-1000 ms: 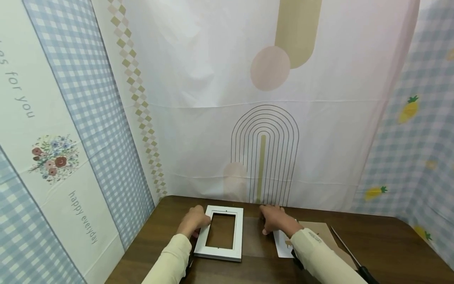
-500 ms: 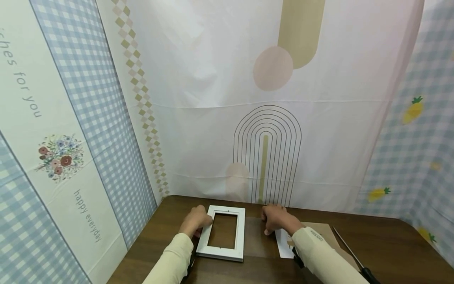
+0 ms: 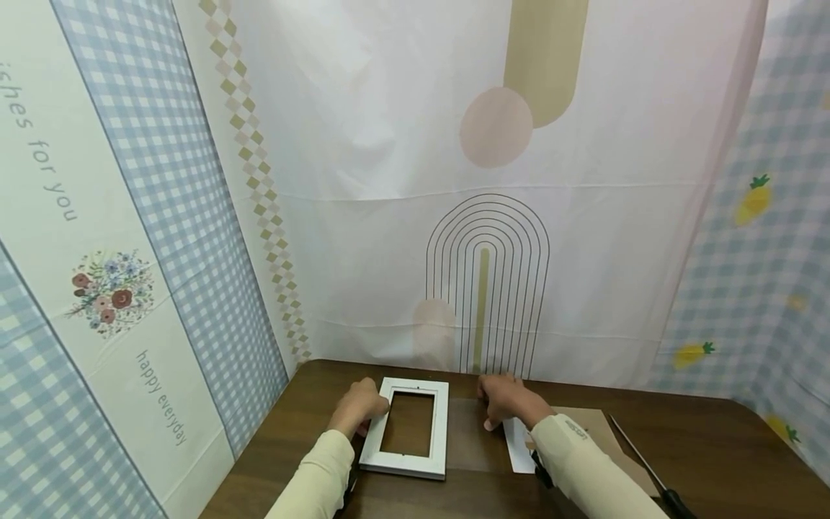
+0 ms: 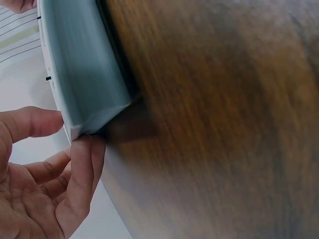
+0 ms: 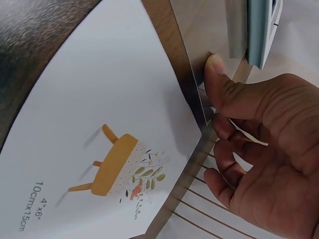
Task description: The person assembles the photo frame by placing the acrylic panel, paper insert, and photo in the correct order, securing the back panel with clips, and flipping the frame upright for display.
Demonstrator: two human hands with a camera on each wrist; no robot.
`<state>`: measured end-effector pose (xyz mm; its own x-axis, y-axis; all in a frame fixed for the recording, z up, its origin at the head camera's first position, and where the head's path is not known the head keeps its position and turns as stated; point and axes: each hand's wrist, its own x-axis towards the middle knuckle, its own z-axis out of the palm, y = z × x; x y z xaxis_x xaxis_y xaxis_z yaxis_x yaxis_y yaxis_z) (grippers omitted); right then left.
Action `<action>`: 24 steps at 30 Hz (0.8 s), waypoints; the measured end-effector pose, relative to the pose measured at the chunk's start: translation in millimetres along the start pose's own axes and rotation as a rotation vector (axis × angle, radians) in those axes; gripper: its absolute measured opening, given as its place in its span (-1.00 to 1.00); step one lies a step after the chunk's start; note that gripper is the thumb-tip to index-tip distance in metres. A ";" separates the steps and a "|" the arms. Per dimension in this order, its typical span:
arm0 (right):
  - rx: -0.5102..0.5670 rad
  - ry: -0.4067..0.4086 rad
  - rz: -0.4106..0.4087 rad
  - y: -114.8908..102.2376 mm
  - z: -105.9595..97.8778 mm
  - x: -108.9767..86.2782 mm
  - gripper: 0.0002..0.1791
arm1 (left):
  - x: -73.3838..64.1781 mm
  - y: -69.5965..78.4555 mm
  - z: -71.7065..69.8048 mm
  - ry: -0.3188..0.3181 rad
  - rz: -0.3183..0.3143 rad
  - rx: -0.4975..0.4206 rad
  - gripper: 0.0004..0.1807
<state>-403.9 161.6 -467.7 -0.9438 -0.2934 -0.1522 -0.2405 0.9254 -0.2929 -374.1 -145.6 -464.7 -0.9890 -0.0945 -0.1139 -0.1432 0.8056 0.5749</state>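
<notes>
A white rectangular picture frame (image 3: 439,425) lies on the brown wooden table, its middle opening showing the wood. My left hand (image 3: 359,407) pinches its left side; in the left wrist view the thumb (image 4: 42,123) is at the face and the fingers reach the outer edge. Right of the frame lies a clear flat sheet (image 3: 468,440), faintly visible. My right hand (image 3: 507,401) pinches the far edge of this sheet, thumb (image 5: 217,67) on its surface and fingers curled below. Beside it, partly under my right forearm, is a white paper insert (image 5: 99,74) with a printed stool and flowers.
A brown backing board (image 3: 586,422) lies to the right of the insert, partly covered by my sleeve. Farther right is a screwdriver (image 3: 638,453) with a black handle. A patterned cloth (image 3: 363,274) hangs behind the table's far edge.
The view shifts slightly. Both hands stay at nearly the same places on the frame and the clear sheet.
</notes>
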 end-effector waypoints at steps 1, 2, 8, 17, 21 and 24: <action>0.000 -0.007 0.002 -0.2 -0.4 0.2 -0.41 | -0.5 0.1 0.1 0.000 0.002 -0.001 -0.79; 0.001 -0.014 0.004 -0.1 -0.5 0.6 -0.41 | -1.0 0.1 0.3 0.000 0.003 -0.003 -0.77; 0.007 -0.035 0.008 2.9 0.8 3.1 -0.41 | -1.9 0.2 1.1 0.005 -0.002 0.000 -0.72; -0.007 -0.031 -0.003 2.7 -1.2 3.4 -0.44 | 0.8 0.4 -0.2 0.003 -0.007 0.002 -0.74; 0.001 -0.028 -0.014 3.1 -1.6 2.5 -0.45 | 1.1 -0.1 -0.7 0.005 -0.010 -0.006 -0.78; 0.017 -0.017 -0.017 4.2 -1.3 1.0 -0.44 | 0.2 -0.8 -0.3 0.005 -0.009 -0.010 -0.85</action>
<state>-406.1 165.5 -467.9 -0.9355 -0.3133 -0.1631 -0.2526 0.9161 -0.3113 -374.2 -146.5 -465.0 -0.9878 -0.1053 -0.1150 -0.1529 0.7987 0.5820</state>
